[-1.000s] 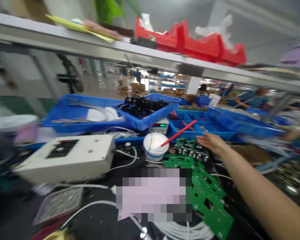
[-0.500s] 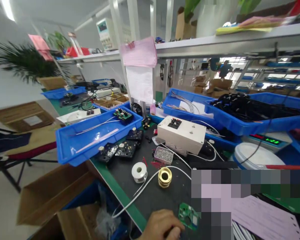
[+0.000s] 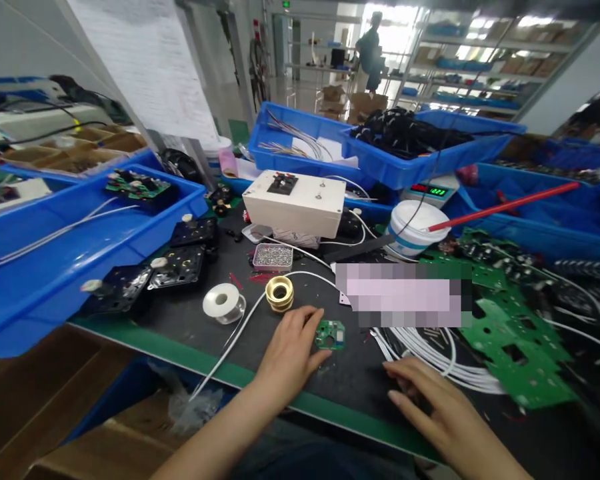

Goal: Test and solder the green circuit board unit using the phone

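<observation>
My left hand (image 3: 293, 343) rests on the dark mat at the left edge of a small green circuit board (image 3: 337, 335). Its thumb and forefinger are apart, on either side of the board's left part; whether they touch it I cannot tell. My right hand (image 3: 430, 397) is farther right, thumb and forefinger spread, just in front of a coil of white cable (image 3: 460, 373). No held object shows in it; the space under its palm is dark. A brass-coloured ring fitting (image 3: 280, 293) and a spool of thin wire (image 3: 223, 302) sit beyond my left hand.
A tray of small metal parts (image 3: 273, 257) lies before a beige box (image 3: 295, 207). Black modules (image 3: 177, 270) stand at left beside a blue bin (image 3: 55, 267). Large green boards (image 3: 520, 353) and a white tub (image 3: 417, 223) are at right. The mat's green edge (image 3: 220, 367) runs in front.
The view has swung right and down. My left hand stays by the small circuit board, with more of it now showing. My right hand has come into view beside the white cable.
</observation>
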Available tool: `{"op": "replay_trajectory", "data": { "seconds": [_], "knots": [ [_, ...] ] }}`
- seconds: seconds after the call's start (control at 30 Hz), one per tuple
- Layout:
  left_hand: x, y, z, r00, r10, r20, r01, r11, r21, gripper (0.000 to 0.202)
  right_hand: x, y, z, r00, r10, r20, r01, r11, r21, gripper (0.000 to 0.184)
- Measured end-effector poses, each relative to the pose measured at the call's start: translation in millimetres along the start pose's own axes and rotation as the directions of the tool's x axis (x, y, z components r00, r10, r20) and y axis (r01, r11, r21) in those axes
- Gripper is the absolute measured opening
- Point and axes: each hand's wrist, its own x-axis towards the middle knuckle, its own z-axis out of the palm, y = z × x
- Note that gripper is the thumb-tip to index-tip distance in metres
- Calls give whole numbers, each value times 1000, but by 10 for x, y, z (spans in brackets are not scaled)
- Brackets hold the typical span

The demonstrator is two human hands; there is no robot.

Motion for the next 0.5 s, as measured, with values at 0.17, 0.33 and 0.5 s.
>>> {"op": "replay_trajectory", "data": {
  "seconds": [0.17, 0.33, 0.5],
  "knots": [
    [108, -9, -5, 998, 13, 55, -17, 998, 66, 52, -94, -8, 16, 998, -66, -16, 64, 994, -90, 28],
    [124, -18, 19, 999, -10, 48, 6, 997, 79, 35, -152, 51, -69, 992, -114, -58, 108, 988, -110, 26],
    [90, 50, 52, 999, -26, 46, 26, 1000, 11, 10, -106, 47, -40, 986, -122, -112, 115, 991, -63, 23]
  ]
}}
